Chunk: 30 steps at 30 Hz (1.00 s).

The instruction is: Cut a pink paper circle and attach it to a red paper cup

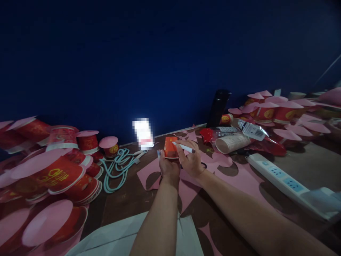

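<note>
In the middle of the head view my left hand (169,168) grips a red paper cup (170,146) from its near side, its wide rim toward me. My right hand (194,160) is closed around a white marker (186,147), whose tip points at the cup's right side; I cannot tell whether it touches. Below both hands lie pink paper scraps (190,192) with round holes cut out. A lit phone (143,133), its screen blurred out, stands just beyond the cup.
Red cups with pink paper discs (57,174) crowd the left, and more cups (268,112) stand at the back right. Around the middle are a coiled pale-blue cable (115,174), a black bottle (218,108), a stack of paper cups (232,143) and a power strip (282,179).
</note>
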Each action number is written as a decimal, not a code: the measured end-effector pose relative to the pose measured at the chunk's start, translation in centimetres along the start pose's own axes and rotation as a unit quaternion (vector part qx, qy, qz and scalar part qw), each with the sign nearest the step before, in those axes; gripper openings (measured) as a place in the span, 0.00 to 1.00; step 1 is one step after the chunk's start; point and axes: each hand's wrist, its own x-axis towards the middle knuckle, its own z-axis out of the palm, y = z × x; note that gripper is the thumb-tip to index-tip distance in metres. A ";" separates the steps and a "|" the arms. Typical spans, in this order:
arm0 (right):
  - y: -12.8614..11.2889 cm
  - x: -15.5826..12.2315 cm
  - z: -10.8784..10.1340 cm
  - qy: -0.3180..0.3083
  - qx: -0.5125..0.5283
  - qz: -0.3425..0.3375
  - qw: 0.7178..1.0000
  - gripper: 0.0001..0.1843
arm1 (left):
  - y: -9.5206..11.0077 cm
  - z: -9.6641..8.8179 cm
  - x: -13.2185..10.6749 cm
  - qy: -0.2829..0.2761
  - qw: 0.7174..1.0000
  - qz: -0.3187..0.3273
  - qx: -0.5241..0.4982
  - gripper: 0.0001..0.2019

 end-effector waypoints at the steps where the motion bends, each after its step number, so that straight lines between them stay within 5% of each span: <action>1: 0.0 0.0 0.0 -0.001 -0.001 0.001 1.000 0.09 | 0.0 0.0 0.0 -0.002 1.000 0.001 0.000 0.21; 30: 0.0 -0.3 0.0 -0.006 -0.019 0.008 1.000 0.08 | 0.1 0.2 -0.4 0.018 1.000 -0.002 0.000 0.19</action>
